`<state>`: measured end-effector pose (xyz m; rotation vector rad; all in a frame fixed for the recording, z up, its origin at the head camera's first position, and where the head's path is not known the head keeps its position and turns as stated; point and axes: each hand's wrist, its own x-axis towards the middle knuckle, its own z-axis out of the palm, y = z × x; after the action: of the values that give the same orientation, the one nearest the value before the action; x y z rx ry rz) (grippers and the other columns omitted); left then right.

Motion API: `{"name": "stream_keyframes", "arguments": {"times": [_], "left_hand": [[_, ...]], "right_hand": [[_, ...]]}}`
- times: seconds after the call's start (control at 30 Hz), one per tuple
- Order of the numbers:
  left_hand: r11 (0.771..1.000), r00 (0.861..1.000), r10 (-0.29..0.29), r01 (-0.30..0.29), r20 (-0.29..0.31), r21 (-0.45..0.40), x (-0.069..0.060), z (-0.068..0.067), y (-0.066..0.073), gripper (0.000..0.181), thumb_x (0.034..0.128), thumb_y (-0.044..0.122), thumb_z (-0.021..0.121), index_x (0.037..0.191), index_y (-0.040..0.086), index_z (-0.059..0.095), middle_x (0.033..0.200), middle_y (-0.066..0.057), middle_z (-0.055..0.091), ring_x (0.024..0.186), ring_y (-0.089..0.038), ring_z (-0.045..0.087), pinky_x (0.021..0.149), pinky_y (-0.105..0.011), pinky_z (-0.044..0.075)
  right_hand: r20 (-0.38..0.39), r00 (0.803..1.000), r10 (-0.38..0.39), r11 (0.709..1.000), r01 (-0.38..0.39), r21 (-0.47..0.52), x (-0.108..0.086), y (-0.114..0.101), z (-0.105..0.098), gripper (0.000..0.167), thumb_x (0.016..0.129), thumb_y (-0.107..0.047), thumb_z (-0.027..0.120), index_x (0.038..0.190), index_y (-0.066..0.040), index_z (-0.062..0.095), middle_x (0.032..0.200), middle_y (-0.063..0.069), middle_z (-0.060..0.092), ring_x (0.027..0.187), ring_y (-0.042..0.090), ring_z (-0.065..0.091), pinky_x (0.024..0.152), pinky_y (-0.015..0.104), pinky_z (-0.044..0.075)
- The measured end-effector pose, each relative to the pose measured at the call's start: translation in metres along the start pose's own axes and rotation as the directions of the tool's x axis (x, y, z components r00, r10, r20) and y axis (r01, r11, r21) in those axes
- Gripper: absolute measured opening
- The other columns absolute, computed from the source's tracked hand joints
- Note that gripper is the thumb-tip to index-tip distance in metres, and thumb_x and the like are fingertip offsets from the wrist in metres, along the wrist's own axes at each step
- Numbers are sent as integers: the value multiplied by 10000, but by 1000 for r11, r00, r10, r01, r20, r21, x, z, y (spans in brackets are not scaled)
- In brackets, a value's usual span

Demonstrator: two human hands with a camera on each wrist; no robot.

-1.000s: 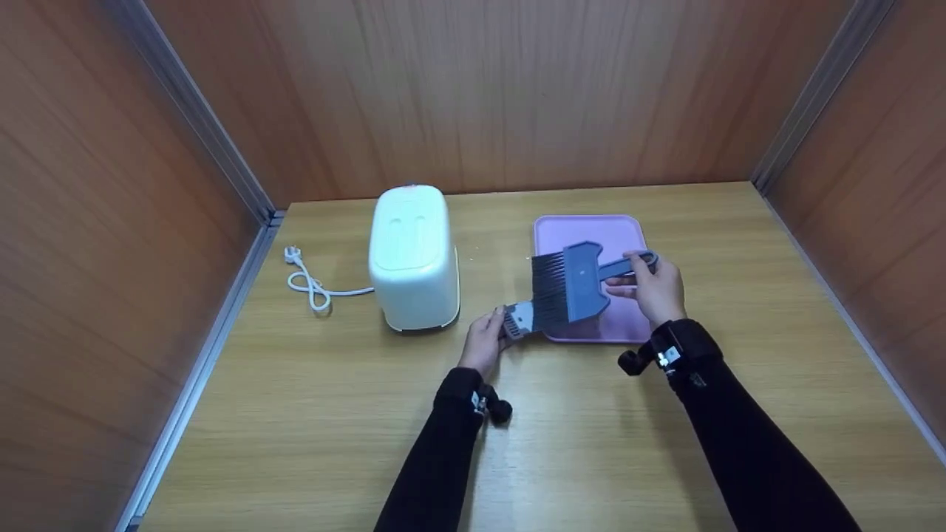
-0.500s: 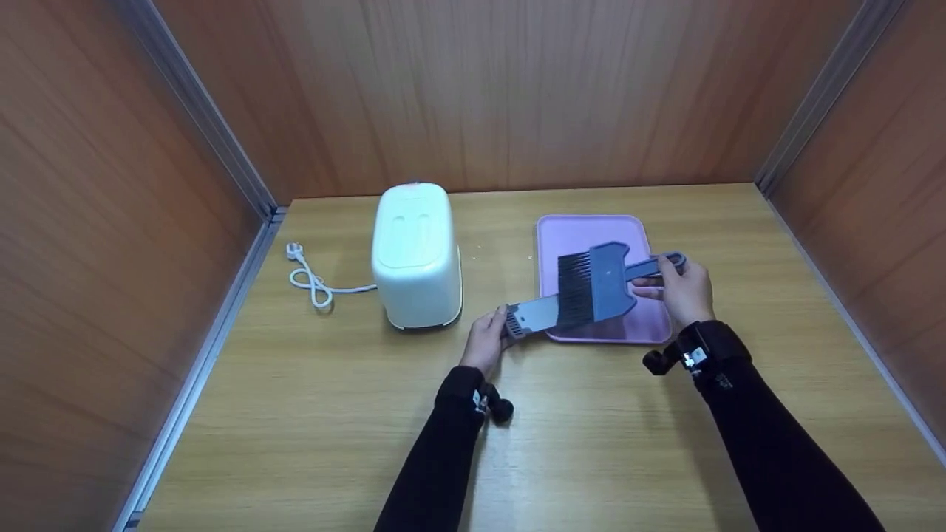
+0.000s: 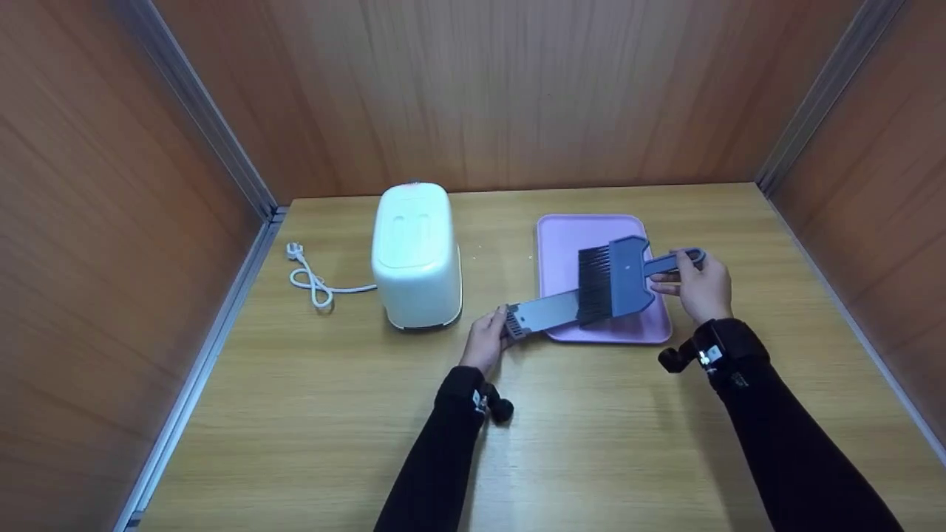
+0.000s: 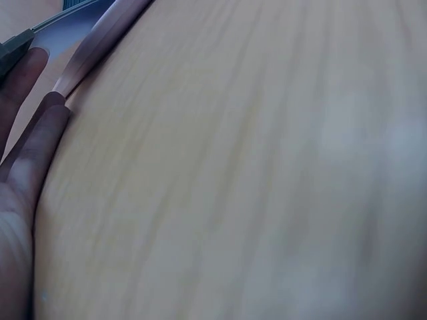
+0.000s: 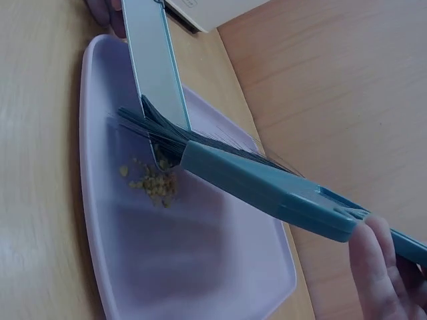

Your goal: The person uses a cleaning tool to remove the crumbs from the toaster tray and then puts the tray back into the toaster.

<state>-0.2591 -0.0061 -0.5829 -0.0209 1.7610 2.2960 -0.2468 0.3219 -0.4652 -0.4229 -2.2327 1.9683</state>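
Blue plastic brush, gripped by the handle near its looped end; fingers of the right hand narrow, pinched on that handle. Dark bristles pointing toward the left hand and lying across the far end of a narrow grey scoop. Scoop reaching over the left rim of a lilac tray, its toothed near end pinched by the left fingers. Contact between those fingers and the tray's corner unclear. Brush head above the right part of the tray, handle out past the rim in the head view. Yellowish crumbs clustered on the tray floor, just beside the scoop's far end and the bristles. Well apart on the left, white appliance upright on the wooden table, with looped white cord and plug.
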Motion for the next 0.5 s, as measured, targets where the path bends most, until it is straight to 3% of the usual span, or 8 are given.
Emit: {"name": "stream_keyframes", "arguments": {"times": [0.5], "left_hand": [[1000, 1000, 11, -11, 6, 1, -1, 0, 1, 497, 1185, 226, 374, 1449, -175, 505, 1422, -333, 608, 1330, -388, 617, 1105, -430, 533]], "right_hand": [[-23, 996, -88, 987, 84, -136, 1, -4, -7, 464, 1170, -278, 397, 1478, 54, 497, 1235, 182, 653, 881, 117, 764, 873, 324, 631]]}}
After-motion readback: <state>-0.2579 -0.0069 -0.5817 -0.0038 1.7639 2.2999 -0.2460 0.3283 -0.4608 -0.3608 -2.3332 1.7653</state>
